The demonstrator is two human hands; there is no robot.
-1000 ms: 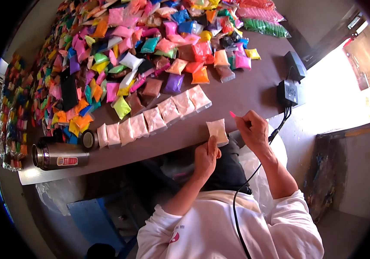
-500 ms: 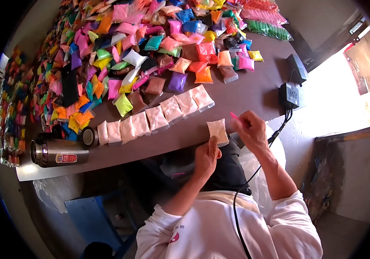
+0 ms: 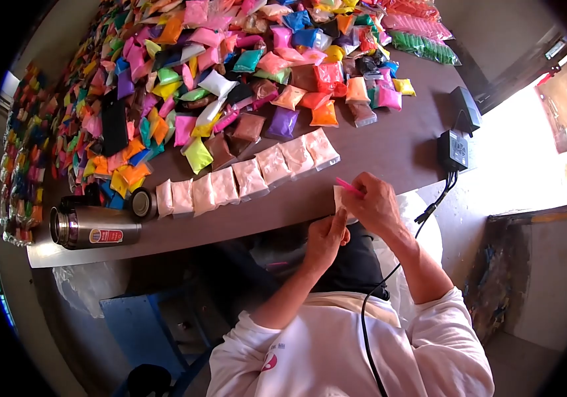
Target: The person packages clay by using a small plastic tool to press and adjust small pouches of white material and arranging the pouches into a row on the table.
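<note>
My left hand (image 3: 325,241) grips a small pale peach clay-like packet (image 3: 339,196) by its lower end, thumb on top. Closed round a thin pink stick (image 3: 347,186), my right hand (image 3: 373,204) is over the packet and hides most of it. The stick's exact kind and whether its lower end touches the packet do not show. On the table just ahead lies a slanting row of similar pale packets (image 3: 271,165), side by side in clear wrappers.
A large heap of colourful packets (image 3: 250,61) covers the far table (image 3: 389,149). A steel flask (image 3: 94,227) lies at the left edge beside its round lid (image 3: 142,202). At the right stand a black box (image 3: 453,151) with cables and another dark device (image 3: 465,109).
My right hand has come left and down with the pink stick, from beside the packet to over it. My left hand still holds the packet. The view has shifted slightly.
</note>
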